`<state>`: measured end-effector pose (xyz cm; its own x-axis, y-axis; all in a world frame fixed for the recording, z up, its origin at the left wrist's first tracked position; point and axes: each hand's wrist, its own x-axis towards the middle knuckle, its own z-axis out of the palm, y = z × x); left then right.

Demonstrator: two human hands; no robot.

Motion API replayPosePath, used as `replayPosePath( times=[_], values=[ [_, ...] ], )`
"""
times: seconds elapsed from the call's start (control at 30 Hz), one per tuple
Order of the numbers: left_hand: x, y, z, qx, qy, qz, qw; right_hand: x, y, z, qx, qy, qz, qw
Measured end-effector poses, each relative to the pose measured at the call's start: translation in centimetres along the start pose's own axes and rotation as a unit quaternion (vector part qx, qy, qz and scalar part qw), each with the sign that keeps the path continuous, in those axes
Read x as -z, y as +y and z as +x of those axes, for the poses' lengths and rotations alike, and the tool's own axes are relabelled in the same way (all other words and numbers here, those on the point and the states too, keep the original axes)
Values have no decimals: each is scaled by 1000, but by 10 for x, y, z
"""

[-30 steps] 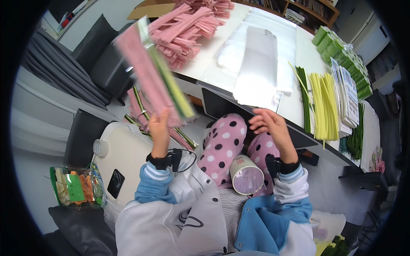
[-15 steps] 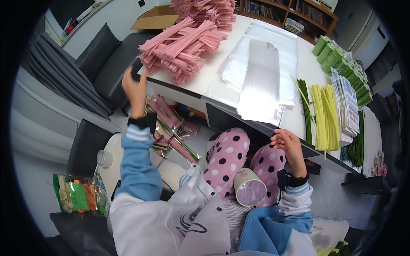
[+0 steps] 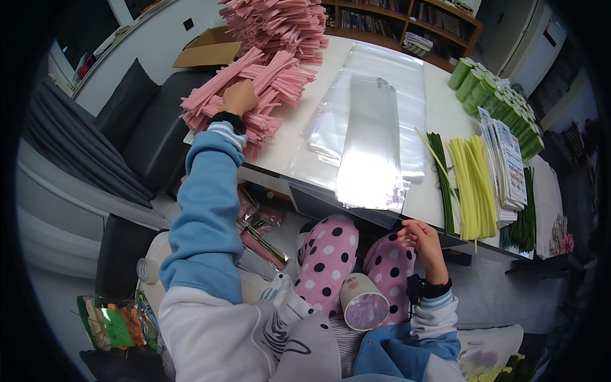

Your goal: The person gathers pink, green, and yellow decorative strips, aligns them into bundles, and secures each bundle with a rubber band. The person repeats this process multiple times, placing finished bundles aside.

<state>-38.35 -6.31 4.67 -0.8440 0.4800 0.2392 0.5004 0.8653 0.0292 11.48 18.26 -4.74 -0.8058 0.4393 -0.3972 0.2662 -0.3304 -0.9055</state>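
Observation:
Bundles of pink chenille stems (image 3: 283, 86) lie in a criss-cross pile at the table's far left. My left hand (image 3: 240, 99) is on this pile, its fingers curled down around some stems; the fingertips are hidden. Just off the table's near edge, my right hand (image 3: 421, 239) hangs in the air, holding nothing, its fingers loosely bent and apart. The nearest thing to it on the table is a row of yellow stems (image 3: 474, 184), with dark green stems (image 3: 440, 181) alongside. Clear plastic sleeves (image 3: 369, 140) lie stacked in the middle of the table.
A taller pink heap (image 3: 277, 28) stands behind, beside an open cardboard box (image 3: 207, 51). Printed sheets (image 3: 506, 165) and green wrapped rolls (image 3: 496, 99) line the right side. A pale cylindrical tub (image 3: 364, 302) rests in my lap, by my polka-dot trousers.
My left hand has reached forward from the air beside the table onto the pink pile and curled into it. My right hand stays about where it was. The view has shifted slightly.

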Motion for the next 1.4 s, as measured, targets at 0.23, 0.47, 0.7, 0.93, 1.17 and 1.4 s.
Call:
replayPosePath(
  times=[0.23,0.47,0.7,0.93,1.17,1.4],
  values=[
    [13,6,-11,-17,122,-14,992,-6,0,-7,17,-9,10,1000],
    [65,72,-95,-120,164,-383,901,-3,-26,-36,66,-12,-19,998],
    [61,211,-267,-120,-261,-828,482,-58,-40,-57,190,-147,-46,970],
    [53,260,-309,-124,-241,-836,477,-74,-37,-74,112,-180,-153,965],
    [48,252,-282,-37,-237,-914,327,-46,-20,-82,92,-299,-183,932],
    [32,251,-265,19,-216,-940,263,53,-44,-16,334,295,-343,827]
  ],
)
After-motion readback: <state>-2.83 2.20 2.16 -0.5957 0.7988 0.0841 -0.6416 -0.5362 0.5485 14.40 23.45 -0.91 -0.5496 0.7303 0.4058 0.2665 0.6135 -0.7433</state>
